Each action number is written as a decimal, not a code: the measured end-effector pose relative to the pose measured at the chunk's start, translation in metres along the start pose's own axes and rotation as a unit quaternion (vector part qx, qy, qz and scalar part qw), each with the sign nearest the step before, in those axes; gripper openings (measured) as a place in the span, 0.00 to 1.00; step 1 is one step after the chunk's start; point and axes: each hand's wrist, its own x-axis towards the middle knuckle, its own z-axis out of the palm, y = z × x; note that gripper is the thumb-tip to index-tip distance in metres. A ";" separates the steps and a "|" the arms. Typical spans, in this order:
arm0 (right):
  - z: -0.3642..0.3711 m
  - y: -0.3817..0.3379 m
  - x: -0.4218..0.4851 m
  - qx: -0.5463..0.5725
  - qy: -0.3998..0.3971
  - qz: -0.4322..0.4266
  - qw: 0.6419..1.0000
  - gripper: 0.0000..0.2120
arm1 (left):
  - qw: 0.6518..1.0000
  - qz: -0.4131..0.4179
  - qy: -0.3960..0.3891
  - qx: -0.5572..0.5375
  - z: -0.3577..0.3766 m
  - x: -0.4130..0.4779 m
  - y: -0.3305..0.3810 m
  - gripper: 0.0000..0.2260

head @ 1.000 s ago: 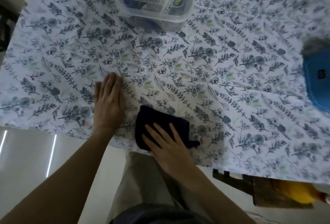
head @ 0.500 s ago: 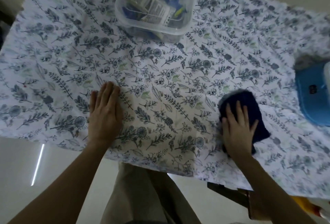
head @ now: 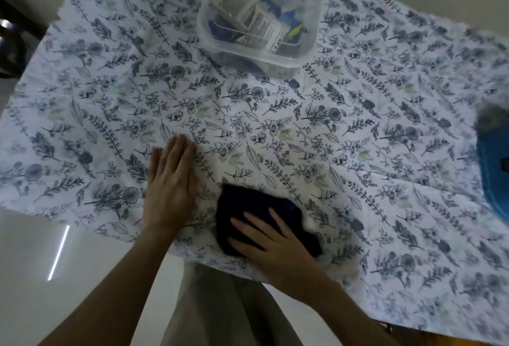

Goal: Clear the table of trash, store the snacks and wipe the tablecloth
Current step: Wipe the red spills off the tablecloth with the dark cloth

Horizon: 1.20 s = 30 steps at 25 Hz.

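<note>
Currently wiping. Right hand (head: 278, 246) lies flat on a dark navy folded cloth (head: 253, 213), fingers (head: 249, 221) spread and pressing it down rather than clamping it, at 6 o'clock near the counter's front edge. Left hand (head: 169, 194) rests palm-down just beside the cloth at 7 o'clock, fingers together and straight, pinning the white tablecloth with blue-grey leaf print (head: 316, 139).

Clear plastic square tub (head: 261, 14) sits at 12 o'clock, open, with packets inside; likely the stored snacks. Blue flat plastic piece (head: 494, 169) at 3 o'clock, half out of view, possibly the tub's lid.

Progress, as judged: no loose trash visible on the tablecloth, snacks appear gathered. Left to do: finish wiping the remaining tablecloth, and perhaps close the tub. Cannot tell how much of the tablecloth is already wiped.
</note>
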 end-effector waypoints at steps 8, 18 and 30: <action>-0.030 0.129 -0.059 -0.004 -0.015 0.352 0.936 0.28 | 1.000 -0.003 -0.003 -0.004 0.001 0.000 -0.001 0.23; -0.016 -0.047 0.096 0.073 0.044 0.175 0.981 0.25 | 1.000 -0.013 -0.001 -0.015 -0.003 -0.001 0.003 0.22; -0.027 0.117 -0.077 0.002 -0.029 0.376 0.926 0.26 | 1.000 -0.010 0.001 -0.015 0.000 0.000 -0.001 0.21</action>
